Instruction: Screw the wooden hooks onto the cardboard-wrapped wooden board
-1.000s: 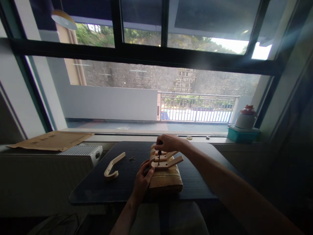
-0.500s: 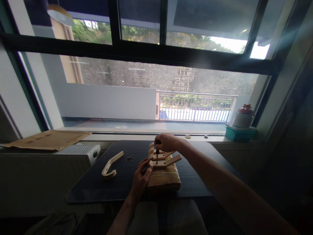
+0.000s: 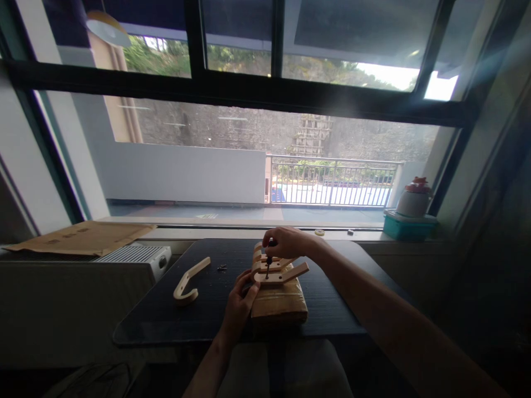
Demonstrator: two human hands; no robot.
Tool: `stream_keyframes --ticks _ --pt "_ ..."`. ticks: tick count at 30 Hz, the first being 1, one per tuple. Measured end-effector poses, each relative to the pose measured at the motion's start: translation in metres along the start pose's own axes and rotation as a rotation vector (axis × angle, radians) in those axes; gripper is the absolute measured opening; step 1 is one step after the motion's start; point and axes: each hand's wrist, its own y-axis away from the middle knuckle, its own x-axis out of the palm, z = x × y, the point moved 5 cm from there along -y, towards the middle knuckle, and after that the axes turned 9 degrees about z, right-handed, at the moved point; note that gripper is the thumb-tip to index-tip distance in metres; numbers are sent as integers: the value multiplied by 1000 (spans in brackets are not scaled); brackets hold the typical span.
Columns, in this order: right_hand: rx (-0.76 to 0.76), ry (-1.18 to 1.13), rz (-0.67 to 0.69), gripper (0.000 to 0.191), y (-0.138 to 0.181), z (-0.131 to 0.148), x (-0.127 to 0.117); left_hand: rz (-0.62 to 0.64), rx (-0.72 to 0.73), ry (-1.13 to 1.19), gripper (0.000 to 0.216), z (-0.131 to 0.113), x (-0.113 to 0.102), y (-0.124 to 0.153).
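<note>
My right hand (image 3: 283,242) is closed around the dark handle of a screwdriver (image 3: 269,261). Its shaft points down, tip at a hole in the nearest wooden hook (image 3: 274,278). That hook lies across a brown block (image 3: 279,309) with a shiny, wrapped-looking surface, and more wooden hooks are lined up behind it. At the block's left side, my left hand (image 3: 240,298) grips the curved end of the nearest hook with thumb and fingers. A loose wooden hook (image 3: 183,287) rests on the table to the left, near a small pile of screws (image 3: 222,268).
The dark table (image 3: 157,326) stands against a window sill. A white radiator (image 3: 157,262) with a brown paper envelope (image 3: 83,235) is at left. On the sill sit a roll of tape (image 3: 319,232) and a teal box (image 3: 409,225) bearing a white bottle (image 3: 414,200) with a red cap.
My right hand has turned slightly on the screwdriver, and its handle leans a little more to the right. My left hand stays on the hook. The view has shifted slightly.
</note>
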Motion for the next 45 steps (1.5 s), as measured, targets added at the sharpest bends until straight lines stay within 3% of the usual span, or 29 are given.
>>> stream_keyframes --ticks 5,11,16,22,31,34,38,41,45 --pt "-70 -79 -97 21 2 -6 10 9 0 27 32 5 1 -1" --pt "-37 -159 -339 30 -4 -24 29 4 21 51 31 8 0 0" --pt "-57 -261 -436 41 -6 -33 42 -4 45 35 28 6 1 1" --pt "-133 -453 -433 39 -5 -36 50 -32 58 -24 24 0 1 3" --pt "-84 -321 -389 37 -9 -35 38 -44 60 -119 25 -7 1 6" --pt "-132 -221 -377 35 -5 -25 27 -72 76 -191 32 -22 -6 4" --pt "-142 -118 -346 35 -2 -21 15 -208 174 -332 37 -65 -18 -5" --pt "-107 -121 -356 31 -1 -23 11 -171 245 -425 30 -95 -8 -18" --pt "-109 -123 -348 26 -2 -17 5 -139 262 -493 24 -104 16 -35"
